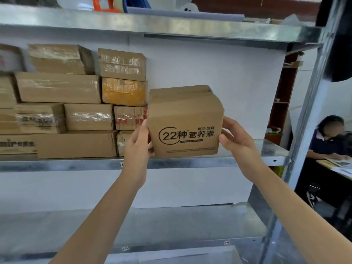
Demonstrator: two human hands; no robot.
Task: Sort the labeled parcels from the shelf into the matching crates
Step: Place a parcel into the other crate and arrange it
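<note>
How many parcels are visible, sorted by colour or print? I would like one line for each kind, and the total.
Orange-yellow parcel: 1
Red-lettered parcel: 1
22-print parcel, held by left hand and right hand: 1
Other brown parcels in the stack: about 11, left edge blurred
Total: about 14

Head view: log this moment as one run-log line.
held: brown cardboard box printed 22 | left hand: grips left side | right hand: grips right side | where: front edge of grey metal shelf
</note>
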